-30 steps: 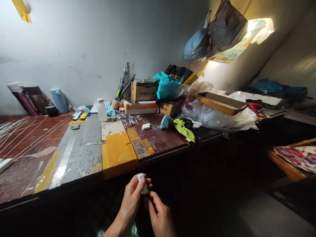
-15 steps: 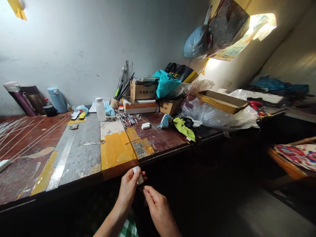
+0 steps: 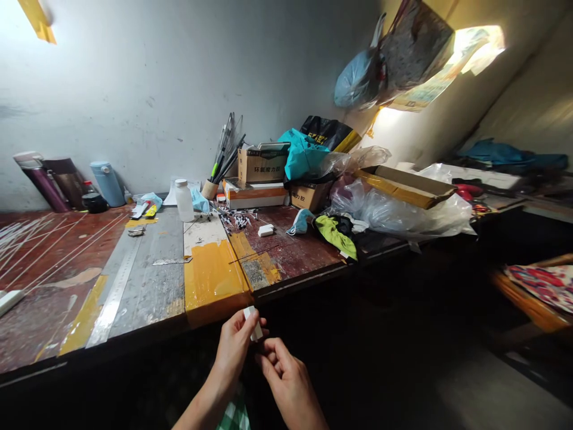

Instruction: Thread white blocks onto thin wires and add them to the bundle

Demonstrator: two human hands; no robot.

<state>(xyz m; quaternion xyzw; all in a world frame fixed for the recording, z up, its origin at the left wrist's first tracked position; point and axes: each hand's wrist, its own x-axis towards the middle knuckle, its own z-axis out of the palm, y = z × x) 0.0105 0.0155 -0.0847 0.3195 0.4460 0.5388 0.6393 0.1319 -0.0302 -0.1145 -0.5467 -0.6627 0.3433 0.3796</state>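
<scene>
My left hand (image 3: pixel 235 341) is closed around a small white block (image 3: pixel 255 325), thumb on its near face, just off the front edge of the bench. Close below the block's lower end is my right hand (image 3: pixel 284 364), its thumb and fingers pinched together. Whatever the right fingers hold, if anything, is too small or dark to make out. On the bench beyond lies a similar white block (image 3: pixel 265 230), beside a scatter of small black and white pieces (image 3: pixel 239 220).
The bench bears a steel ruler (image 3: pixel 115 292), a white plastic bottle (image 3: pixel 184 201), flasks (image 3: pixel 107 184), thin white rods (image 3: pixel 62 239) and cardboard boxes (image 3: pixel 263 162). Farther right are a face mask (image 3: pixel 300 221), a yellow-green cloth (image 3: pixel 336 237) and plastic bags (image 3: pixel 398 212). A stool with a patterned cushion (image 3: pixel 544 286) stands right.
The right hand's fingers have curled in more, still just under the white block. The left hand keeps its hold on the block. The whole view has shifted slightly.
</scene>
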